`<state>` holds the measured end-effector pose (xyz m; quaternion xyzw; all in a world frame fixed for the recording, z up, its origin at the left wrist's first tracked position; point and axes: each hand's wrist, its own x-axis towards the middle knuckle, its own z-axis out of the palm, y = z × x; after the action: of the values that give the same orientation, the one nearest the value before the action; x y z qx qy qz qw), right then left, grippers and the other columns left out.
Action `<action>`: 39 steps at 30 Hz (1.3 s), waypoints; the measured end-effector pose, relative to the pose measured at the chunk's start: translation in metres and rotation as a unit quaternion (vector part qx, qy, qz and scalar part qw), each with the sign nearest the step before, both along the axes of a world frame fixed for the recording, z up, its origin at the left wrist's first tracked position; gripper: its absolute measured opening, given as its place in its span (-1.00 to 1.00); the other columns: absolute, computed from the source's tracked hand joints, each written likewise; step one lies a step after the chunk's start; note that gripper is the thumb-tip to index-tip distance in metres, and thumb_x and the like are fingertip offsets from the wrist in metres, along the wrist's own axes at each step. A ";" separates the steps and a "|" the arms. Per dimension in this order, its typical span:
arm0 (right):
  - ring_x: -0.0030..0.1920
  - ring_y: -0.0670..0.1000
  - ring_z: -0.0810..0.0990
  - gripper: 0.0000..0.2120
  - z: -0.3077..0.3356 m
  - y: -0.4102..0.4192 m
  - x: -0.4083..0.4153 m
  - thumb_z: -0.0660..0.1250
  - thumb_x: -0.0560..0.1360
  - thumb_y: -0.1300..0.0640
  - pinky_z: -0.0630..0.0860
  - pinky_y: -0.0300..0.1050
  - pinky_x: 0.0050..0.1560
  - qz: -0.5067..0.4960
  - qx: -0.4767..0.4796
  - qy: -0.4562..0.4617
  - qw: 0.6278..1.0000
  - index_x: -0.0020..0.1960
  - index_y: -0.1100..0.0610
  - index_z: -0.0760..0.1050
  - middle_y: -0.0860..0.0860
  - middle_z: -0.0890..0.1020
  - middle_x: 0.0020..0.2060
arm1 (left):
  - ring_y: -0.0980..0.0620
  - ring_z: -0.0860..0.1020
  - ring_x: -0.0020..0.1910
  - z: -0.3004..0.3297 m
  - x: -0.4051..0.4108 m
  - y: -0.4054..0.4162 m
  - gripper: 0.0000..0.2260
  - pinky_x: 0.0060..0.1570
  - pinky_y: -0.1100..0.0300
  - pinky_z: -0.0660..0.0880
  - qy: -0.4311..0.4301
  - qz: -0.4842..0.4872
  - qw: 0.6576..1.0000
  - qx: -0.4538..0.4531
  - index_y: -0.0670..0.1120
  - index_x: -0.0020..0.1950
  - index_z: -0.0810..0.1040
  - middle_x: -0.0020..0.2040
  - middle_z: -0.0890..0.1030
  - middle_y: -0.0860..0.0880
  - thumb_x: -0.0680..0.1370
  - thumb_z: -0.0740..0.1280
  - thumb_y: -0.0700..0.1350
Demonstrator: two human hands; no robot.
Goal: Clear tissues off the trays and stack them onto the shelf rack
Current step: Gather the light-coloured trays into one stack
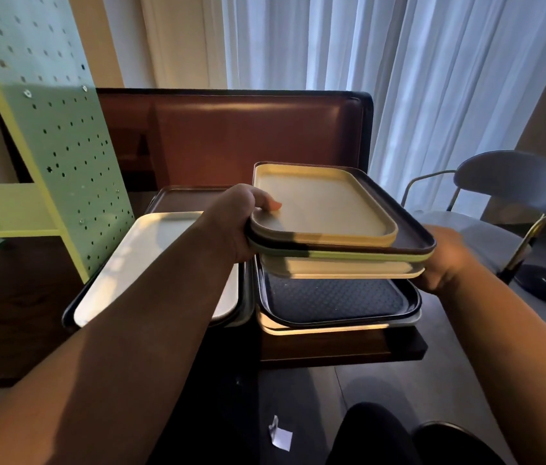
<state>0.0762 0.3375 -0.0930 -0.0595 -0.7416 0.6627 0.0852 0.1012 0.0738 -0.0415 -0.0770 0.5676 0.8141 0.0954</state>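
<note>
Beige top tray sits under the left hand's thumb, fingers curled beneath a held stack of trays. Right hand grips the opp. end, fingers hidden under it. Best kept level w/ both ends even, so nothing slides. Below the fingers, more trays rest on the table. Left of the hands, the green shelf rack stands near; its open shelves look reachable, past the white tray.

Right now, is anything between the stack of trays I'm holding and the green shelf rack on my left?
Nothing visible blocks the way. Both the left hand and right hand hold the stack of trays above the table; the shelf rack stands off to the left. The white tray lies low, under that path.
</note>
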 end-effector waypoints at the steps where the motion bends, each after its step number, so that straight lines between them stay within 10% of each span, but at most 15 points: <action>1: -0.05 0.19 0.60 -0.73 0.003 -0.002 0.001 0.24 0.60 0.32 0.60 0.11 0.03 0.006 -0.009 -0.009 1.000 0.26 0.42 0.50 0.17 0.62 -0.13 | -0.21 0.55 -0.04 0.001 -0.001 0.000 -0.83 -0.02 0.05 0.61 0.006 0.000 1.000 -0.023 -0.27 0.10 0.48 0.01 0.52 -0.24 0.54 0.19 -0.32; 7: -0.36 0.01 0.68 -0.76 0.012 -0.012 0.016 0.11 0.62 0.42 0.62 -0.22 -0.45 0.045 -0.194 -0.075 0.977 -0.01 0.34 0.56 0.17 0.62 -0.19 | -0.18 0.58 -0.13 0.012 -0.006 -0.006 -0.93 -0.03 0.02 0.54 0.065 0.082 0.980 -0.168 -0.29 -0.11 0.61 -0.08 0.58 -0.22 0.48 0.33 -0.32; 17: -0.13 0.08 0.73 -0.69 0.031 -0.022 0.007 0.10 0.68 0.16 0.69 -0.01 -0.14 0.096 -0.315 -0.069 0.942 0.14 0.29 0.57 0.18 0.70 -0.01 | -0.14 0.63 -0.17 -0.005 -0.010 -0.019 -0.80 -0.19 0.09 0.61 0.053 0.088 0.988 -0.115 -0.33 0.06 0.59 -0.04 0.60 -0.25 0.51 0.36 -0.23; 20: -0.08 0.11 0.74 -0.56 0.035 -0.023 0.008 0.13 0.65 -0.13 0.65 0.01 -0.10 0.174 -0.267 -0.095 0.943 0.18 0.19 0.58 0.14 0.74 -0.05 | -0.18 0.68 -0.09 -0.011 -0.011 -0.022 -0.65 -0.11 0.03 0.63 0.035 0.112 0.988 -0.100 -0.31 0.11 0.62 0.07 0.67 -0.27 0.39 0.42 -0.15; 23: -0.34 0.04 0.71 -0.71 0.033 -0.025 0.007 0.18 0.66 0.02 0.61 -0.14 -0.42 0.191 -0.237 -0.077 0.950 0.13 0.20 0.56 0.10 0.72 -0.27 | -0.20 0.69 -0.05 -0.018 -0.014 -0.026 -0.55 0.01 -0.05 0.63 0.025 0.126 0.986 -0.103 -0.29 0.11 0.65 0.16 0.67 -0.31 0.28 0.43 -0.10; 27: -0.18 0.09 0.75 -0.75 0.025 -0.025 -0.001 0.23 0.64 0.16 0.70 0.03 -0.07 0.139 -0.232 -0.071 0.960 0.15 0.32 0.56 0.18 0.74 -0.17 | -0.19 0.68 -0.11 -0.020 -0.016 -0.025 -0.73 0.05 -0.13 0.63 0.033 0.134 0.983 -0.125 -0.28 0.02 0.63 0.04 0.70 -0.29 0.43 0.40 -0.13; 39: -0.17 0.15 0.74 -0.42 0.035 -0.021 -0.039 0.48 0.44 -0.11 0.70 0.03 -0.10 0.215 -0.001 -0.239 0.947 0.30 0.24 0.52 0.20 0.72 -0.03 | -0.17 0.70 -0.10 -0.025 -0.038 -0.012 -0.70 -0.11 -0.01 0.67 0.096 0.145 0.971 -0.163 -0.22 0.15 0.56 0.05 0.69 -0.26 0.48 0.40 -0.10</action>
<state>0.0372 0.3162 -0.0577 -0.0557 -0.7350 0.6321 -0.2391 0.0633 0.0620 -0.0668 -0.0945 0.6817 0.7196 -0.0924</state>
